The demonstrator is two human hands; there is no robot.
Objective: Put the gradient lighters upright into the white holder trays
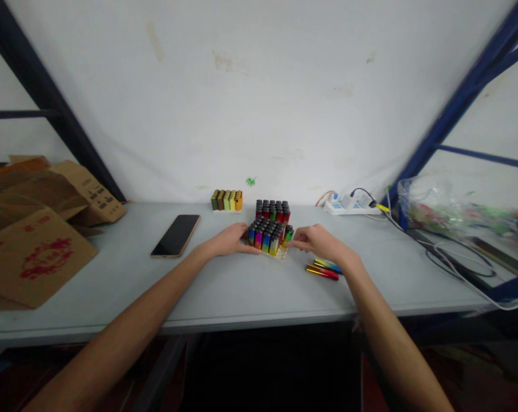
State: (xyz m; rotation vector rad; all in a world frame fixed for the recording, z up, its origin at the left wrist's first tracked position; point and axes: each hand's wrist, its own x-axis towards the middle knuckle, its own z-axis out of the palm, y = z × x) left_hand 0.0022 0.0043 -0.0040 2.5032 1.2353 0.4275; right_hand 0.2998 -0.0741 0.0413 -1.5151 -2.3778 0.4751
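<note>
Colourful lighters (pixel 266 240) with dark tops stand upright in tight rows on a pale tray (pixel 279 254) at the middle of the table. My left hand (pixel 235 239) holds the left side of this group, its thumb along the front and its fingers behind. At the right end, my right hand (pixel 313 239) has its fingers closed on a green and yellow lighter (pixel 288 234), beside a bare strip of the tray. Two shiny lighters, one red and gold (pixel 323 272) and one blue and yellow (pixel 327 265), lie flat near my right wrist.
Behind stands a second block of dark-topped lighters (pixel 273 212). A pack of yellow and green lighters (pixel 226 200) is by the wall. A phone (pixel 176 236) and cardboard boxes (pixel 48 246) are on the left. A power strip (pixel 348 206) with cables (pixel 456 252) lies right.
</note>
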